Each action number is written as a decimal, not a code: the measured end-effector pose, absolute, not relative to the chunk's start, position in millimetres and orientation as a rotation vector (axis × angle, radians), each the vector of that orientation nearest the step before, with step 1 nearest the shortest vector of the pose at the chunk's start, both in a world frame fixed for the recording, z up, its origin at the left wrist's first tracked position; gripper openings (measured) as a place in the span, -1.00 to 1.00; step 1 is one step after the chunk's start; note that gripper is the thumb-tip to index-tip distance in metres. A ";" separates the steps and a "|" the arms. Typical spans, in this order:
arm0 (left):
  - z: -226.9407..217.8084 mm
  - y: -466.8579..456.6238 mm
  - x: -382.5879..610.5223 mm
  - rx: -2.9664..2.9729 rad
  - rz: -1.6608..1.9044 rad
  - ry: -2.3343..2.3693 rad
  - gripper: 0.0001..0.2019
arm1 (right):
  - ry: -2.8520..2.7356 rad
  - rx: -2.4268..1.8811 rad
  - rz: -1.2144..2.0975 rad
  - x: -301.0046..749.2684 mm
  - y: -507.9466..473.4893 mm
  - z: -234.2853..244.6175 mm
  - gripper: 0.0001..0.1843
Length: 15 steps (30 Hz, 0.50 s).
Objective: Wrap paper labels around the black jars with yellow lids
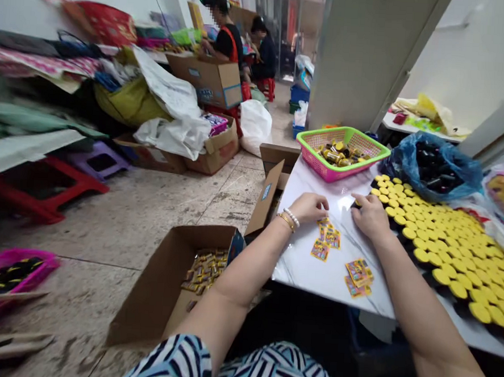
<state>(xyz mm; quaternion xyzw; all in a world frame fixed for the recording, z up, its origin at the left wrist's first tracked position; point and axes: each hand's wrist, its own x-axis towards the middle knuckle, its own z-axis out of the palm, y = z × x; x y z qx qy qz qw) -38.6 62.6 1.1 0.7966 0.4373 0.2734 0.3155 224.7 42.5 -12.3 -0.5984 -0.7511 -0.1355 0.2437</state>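
On the white marbled table (pixel 335 262), my left hand (pixel 310 208), with bracelets at its wrist, is closed with the fingertips pinched together just above some small yellow printed cards (pixel 329 236). What that pinch holds, if anything, is hidden. My right hand (pixel 370 216) curls its fingers around a small dark jar with a yellow cap (pixel 357 203), mostly covered by the fingers. Below it lies a second loose pile of yellow cards (pixel 359 276). Many yellow-topped jars (pixel 449 240) stand packed in rows beside my right forearm.
A pink and green basket (pixel 342 170) of small yellow pieces stands at the table's back. A blue bag (pixel 470 170) holds black items. Left of the table, an open carton (pixel 143 295) contains small packed pieces. Two people (pixel 227 42) sit far back near a large carton (pixel 207 80).
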 end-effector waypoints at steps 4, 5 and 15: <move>-16.0 43.8 -25.3 2.295 0.500 1.121 -0.67 | -1.982 -1.499 -0.470 227.7 19.2 -19.0 -0.48; -21.3 39.9 -21.5 2.352 0.455 1.117 -0.67 | -1.947 -1.440 -0.486 227.9 14.2 -24.4 -0.54; -34.0 41.5 -12.6 2.500 0.419 1.061 -0.63 | -1.973 -1.208 -0.389 207.1 8.3 -38.2 -0.72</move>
